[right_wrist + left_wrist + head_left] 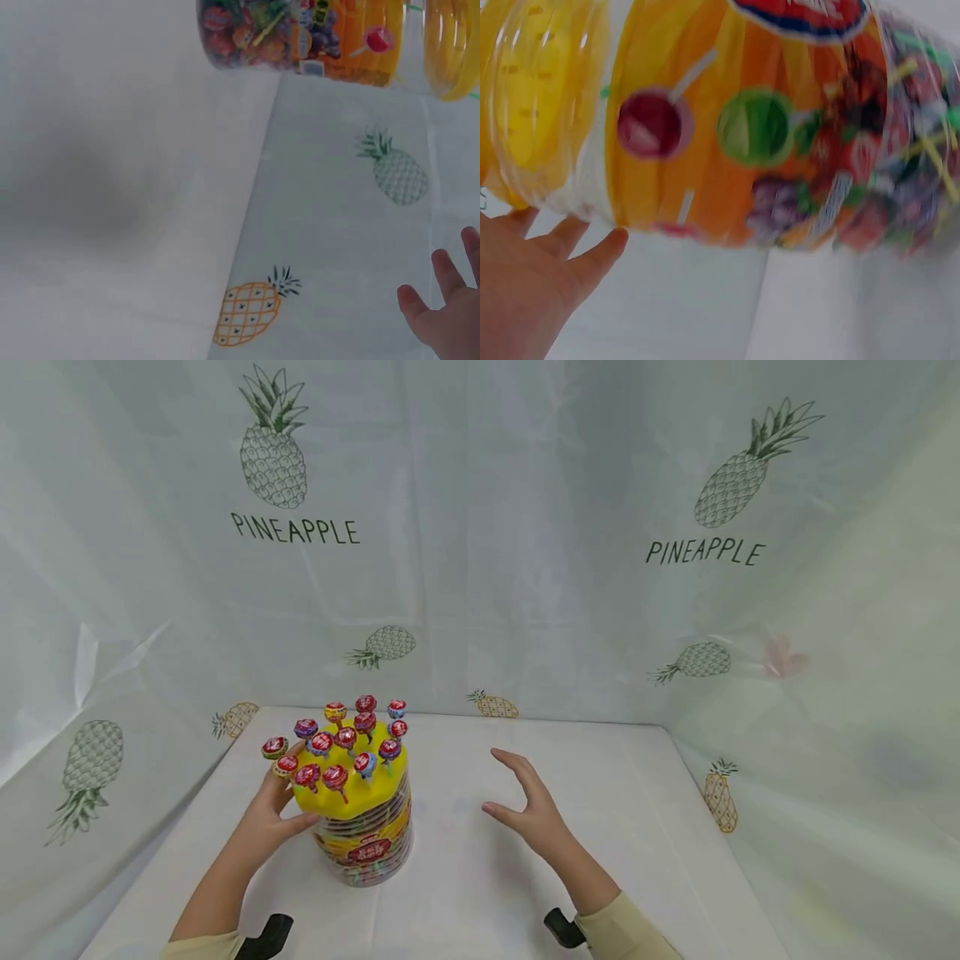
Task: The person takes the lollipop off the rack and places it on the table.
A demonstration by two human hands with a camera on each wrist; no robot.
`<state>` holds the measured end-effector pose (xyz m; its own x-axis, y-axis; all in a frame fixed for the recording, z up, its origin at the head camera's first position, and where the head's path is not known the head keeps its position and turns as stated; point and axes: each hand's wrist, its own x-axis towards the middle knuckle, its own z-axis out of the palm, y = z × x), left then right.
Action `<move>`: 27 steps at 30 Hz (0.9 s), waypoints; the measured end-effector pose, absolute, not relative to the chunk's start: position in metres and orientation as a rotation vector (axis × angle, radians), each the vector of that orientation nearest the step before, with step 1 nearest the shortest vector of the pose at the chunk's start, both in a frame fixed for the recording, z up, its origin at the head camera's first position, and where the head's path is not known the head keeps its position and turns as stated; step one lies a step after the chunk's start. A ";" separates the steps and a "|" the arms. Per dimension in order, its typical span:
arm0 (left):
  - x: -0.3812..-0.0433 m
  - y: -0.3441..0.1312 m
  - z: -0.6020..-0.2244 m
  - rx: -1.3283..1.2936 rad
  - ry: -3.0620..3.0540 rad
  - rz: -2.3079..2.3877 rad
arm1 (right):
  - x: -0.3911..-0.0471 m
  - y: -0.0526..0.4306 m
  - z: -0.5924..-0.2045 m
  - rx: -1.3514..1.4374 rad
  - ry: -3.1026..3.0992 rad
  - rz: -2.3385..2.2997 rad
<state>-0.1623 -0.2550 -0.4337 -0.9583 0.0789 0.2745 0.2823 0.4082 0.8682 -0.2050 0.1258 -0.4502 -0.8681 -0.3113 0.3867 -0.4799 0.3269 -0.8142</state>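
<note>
A clear plastic jar of lollipops (369,850) with an orange label stands on the left part of the white table. Its yellow lid (348,803) bears several upright lollipops (335,779) in red, blue and yellow wrappers. My left hand (262,817) is at the lid's left side, thumb toward the front and fingers partly hidden behind. In the left wrist view, its spread, fairly straight fingers lie along the jar (697,127) just below the lid. To the right of the jar, my right hand (536,810) hovers over the table with thumb and fingers apart, holding nothing.
The white table (442,893) extends to both sides of the jar. A pale curtain (495,543) printed with pineapples hangs behind and around it. Black straps (564,928) with wrist cameras sit on both forearms.
</note>
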 end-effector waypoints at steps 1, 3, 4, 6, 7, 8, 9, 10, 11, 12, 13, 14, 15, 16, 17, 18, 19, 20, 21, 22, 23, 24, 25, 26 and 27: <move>-0.163 -0.254 -0.434 -0.310 -2.451 -1.615 | -0.206 0.122 -0.449 0.747 -2.403 1.593; -0.164 -0.250 -0.435 -0.274 -2.420 -1.667 | -0.206 0.113 -0.444 0.773 -2.362 1.621; -0.165 -0.248 -0.435 -0.252 -2.401 -1.697 | -0.205 0.108 -0.439 0.790 -2.340 1.643; -0.166 -0.245 -0.435 -0.193 -2.380 -1.734 | -0.203 0.100 -0.428 0.838 -2.285 1.693; -0.166 -0.243 -0.435 -0.156 -2.376 -1.749 | -0.202 0.096 -0.423 0.864 -2.257 1.715; -0.166 -0.242 -0.436 -0.116 -2.373 -1.767 | -0.201 0.092 -0.417 0.886 -2.229 1.742; -0.166 -0.240 -0.436 -0.081 -2.360 -1.795 | -0.200 0.089 -0.413 0.912 -2.198 1.767; -0.167 -0.238 -0.437 -0.043 -2.351 -1.819 | -0.200 0.086 -0.408 0.926 -2.173 1.811; -0.167 -0.236 -0.437 -0.010 -2.345 -1.837 | -0.202 0.082 -0.406 0.943 -2.149 1.837; -0.166 -0.235 -0.438 0.023 -2.333 -1.856 | -0.205 0.079 -0.406 0.961 -2.124 1.863; -0.167 -0.233 -0.439 0.047 -2.314 -1.878 | -0.208 0.077 -0.406 0.970 -2.102 1.894; -0.167 -0.231 -0.440 0.061 -2.292 -1.899 | -0.212 0.074 -0.407 0.979 -2.079 1.929; -0.167 -0.230 -0.441 0.070 -2.272 -1.913 | -0.216 0.071 -0.409 0.986 -2.056 1.965; -0.166 -0.228 -0.441 0.079 -2.262 -1.918 | -0.220 0.068 -0.410 0.995 -2.033 2.000; -0.166 -0.227 -0.442 0.084 -2.247 -1.927 | -0.224 0.065 -0.411 0.999 -2.014 2.032; -0.166 -0.226 -0.443 0.086 -2.231 -1.937 | -0.227 0.062 -0.412 1.006 -1.994 2.066; -0.166 -0.225 -0.443 0.088 -2.221 -1.945 | -0.230 0.059 -0.412 1.005 -1.978 2.101; -0.165 -0.225 -0.443 0.094 -2.217 -1.950 | -0.232 0.056 -0.412 1.004 -1.964 2.132; -0.165 -0.224 -0.444 0.097 -2.214 -1.953 | -0.235 0.053 -0.411 1.003 -1.952 2.161; -0.165 -0.223 -0.444 0.099 -2.205 -1.960 | -0.237 0.050 -0.410 1.003 -1.946 2.184; -0.166 -0.222 -0.444 0.095 -2.195 -1.967 | -0.239 0.048 -0.409 0.998 -1.943 2.210; -0.166 -0.222 -0.445 0.096 -2.191 -1.970 | -0.241 0.045 -0.408 0.993 -1.942 2.231; -0.166 -0.222 -0.445 0.103 -2.194 -1.968 | -0.244 0.042 -0.407 0.985 -1.947 2.248; -0.166 -0.222 -0.445 0.108 -2.197 -1.965 | -0.246 0.040 -0.406 0.974 -1.958 2.259; -0.166 -0.222 -0.446 0.109 -2.190 -1.976 | -0.248 0.038 -0.405 0.965 -1.966 2.272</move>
<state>-0.1660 -0.2220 -0.4458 -0.9793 -0.1808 0.0908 0.0718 0.1092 0.9914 -0.2479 0.0380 -0.4050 -0.8130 -0.3912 0.4313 -0.3707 -0.2235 -0.9014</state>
